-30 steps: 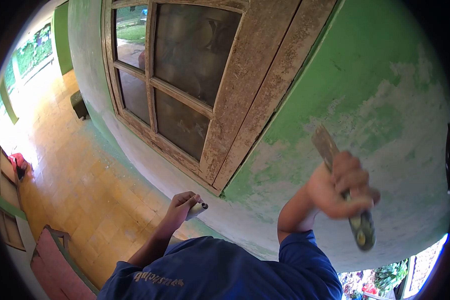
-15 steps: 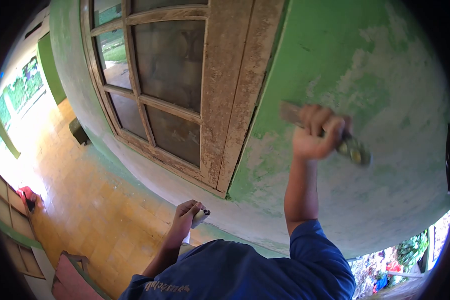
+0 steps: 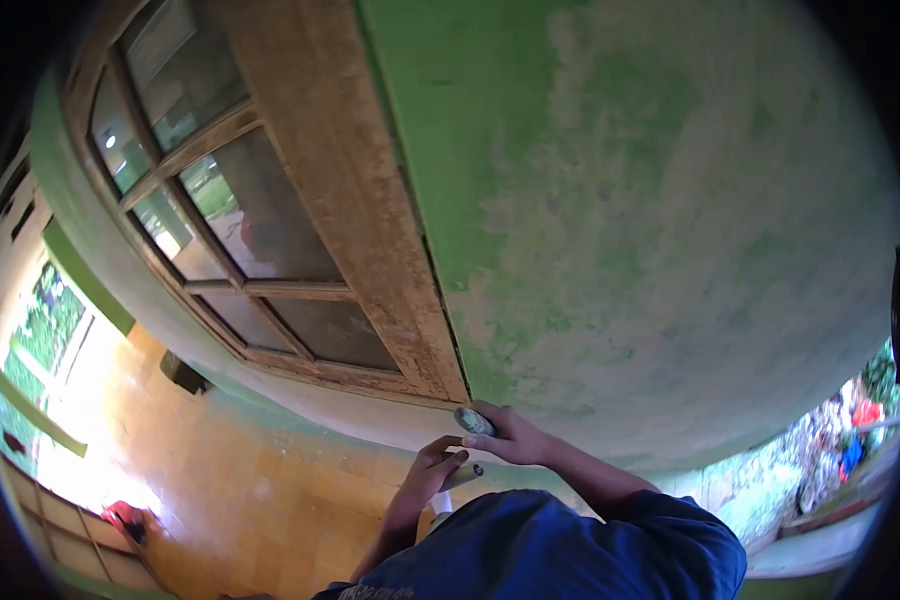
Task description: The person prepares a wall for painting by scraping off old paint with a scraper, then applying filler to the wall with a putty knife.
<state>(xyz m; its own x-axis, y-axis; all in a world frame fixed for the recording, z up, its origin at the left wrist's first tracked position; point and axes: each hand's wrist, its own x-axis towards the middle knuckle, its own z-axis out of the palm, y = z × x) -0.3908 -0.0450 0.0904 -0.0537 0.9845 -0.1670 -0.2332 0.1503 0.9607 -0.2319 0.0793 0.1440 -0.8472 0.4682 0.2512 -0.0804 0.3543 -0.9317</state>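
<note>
In front of my chest, below the window's lower corner, my two hands are close together. My right hand [image 3: 512,437] is closed around a putty knife [image 3: 475,421]; its paint-stained handle end points up and left, and the blade is hidden. Just below and to the left, my left hand [image 3: 432,476] is closed on a pale cylindrical handle [image 3: 464,477] with a dark end. What that handle belongs to cannot be made out. Ahead is a wall [image 3: 650,230] with green paint and broad whitish-grey patches.
A worn wooden window frame [image 3: 315,150] with glass panes is set in the wall to the left. Yellowish floor tiles [image 3: 260,500] lie below left, with a dark box [image 3: 183,372] by the wall and a red item [image 3: 128,520] farther off. Plants and clutter show at lower right.
My right hand has come down from the wall to beside my left hand, and the putty knife has turned handle-end up. The view has shifted, showing more wall on the right.
</note>
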